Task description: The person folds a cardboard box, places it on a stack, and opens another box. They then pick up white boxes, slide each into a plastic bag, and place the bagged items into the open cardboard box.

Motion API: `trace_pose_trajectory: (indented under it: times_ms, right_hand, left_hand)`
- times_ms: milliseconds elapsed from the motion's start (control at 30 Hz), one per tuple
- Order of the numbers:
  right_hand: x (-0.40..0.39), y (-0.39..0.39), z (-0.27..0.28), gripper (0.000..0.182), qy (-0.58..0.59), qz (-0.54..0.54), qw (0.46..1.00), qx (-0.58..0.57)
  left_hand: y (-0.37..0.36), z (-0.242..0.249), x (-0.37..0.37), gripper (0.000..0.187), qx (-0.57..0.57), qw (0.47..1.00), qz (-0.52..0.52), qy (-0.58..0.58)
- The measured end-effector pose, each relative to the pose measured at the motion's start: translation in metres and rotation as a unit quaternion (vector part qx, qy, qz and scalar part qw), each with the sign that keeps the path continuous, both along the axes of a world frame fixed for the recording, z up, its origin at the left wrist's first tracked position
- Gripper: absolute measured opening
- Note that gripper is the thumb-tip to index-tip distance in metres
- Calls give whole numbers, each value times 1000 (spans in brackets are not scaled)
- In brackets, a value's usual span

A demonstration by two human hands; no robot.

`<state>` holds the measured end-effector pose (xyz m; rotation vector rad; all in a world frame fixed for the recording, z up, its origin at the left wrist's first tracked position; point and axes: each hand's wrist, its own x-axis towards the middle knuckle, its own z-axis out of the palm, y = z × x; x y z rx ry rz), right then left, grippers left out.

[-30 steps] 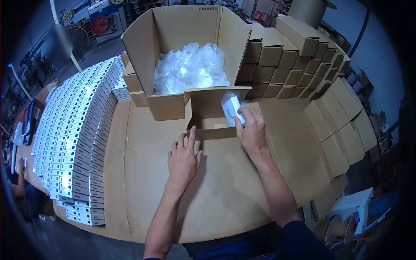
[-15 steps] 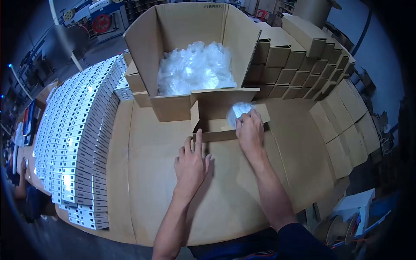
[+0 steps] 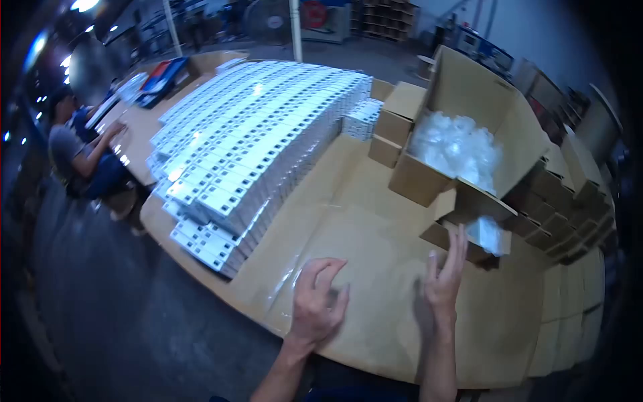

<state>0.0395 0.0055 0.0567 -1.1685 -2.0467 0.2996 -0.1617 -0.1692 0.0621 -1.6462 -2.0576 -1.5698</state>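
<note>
My left hand hovers over the cardboard-covered table, its fingers curved and apart with nothing in them. Further right, my right hand has its fingers stretched upward, the tips overlapping the front of a small open carton. A wad of clear plastic packing sticks out at the right end of that carton. Just behind stands a large open carton, holding a heap of the same clear plastic.
Many slim white boxes are stacked in rows on the table's left side. Brown cartons are piled at the right, with flat cardboard below them. Another person sits at a table to the far left.
The view has swung left, toward the white boxes. My right hand has let go of the plastic wad and straightened its fingers; my left hand has drawn away from the small carton.
</note>
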Motion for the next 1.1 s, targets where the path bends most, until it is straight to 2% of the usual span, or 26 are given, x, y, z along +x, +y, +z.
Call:
trace_pose_trajectory:
  times_ms: [67,167,200,300,400,500,633,667,933,1100]
  right_hand:
    - [-45,-17,8,63,-34,145,989,-14]
    - [-117,-46,28,63,-93,315,944,9]
    - [-140,-53,35,64,-112,363,925,23]
    - [-199,-69,51,65,-119,419,897,77]
    - [-244,-70,57,67,-115,425,888,135]
    - [-266,-63,48,68,-151,418,882,158]
    - [-266,-63,48,71,-157,415,887,128]
    - [-265,-64,50,75,-175,410,889,109]
    - [-263,-72,53,77,-193,398,893,81]
    - [-261,-77,53,78,-190,390,898,73]
  left_hand:
    - [-30,8,-29,46,32,996,87,-2]
    - [-57,19,-81,48,29,973,213,86]
    - [-60,20,-97,50,30,967,229,108]
    - [-67,32,-135,58,-9,957,236,170]
    - [-67,36,-158,61,-64,947,240,203]
    - [-66,28,-175,63,-58,950,211,222]
    - [-66,24,-182,61,-26,953,195,231]
    - [-65,24,-183,55,-10,953,195,230]
    - [-83,25,-175,35,-7,942,225,250]
    - [-89,24,-167,32,-31,943,199,264]
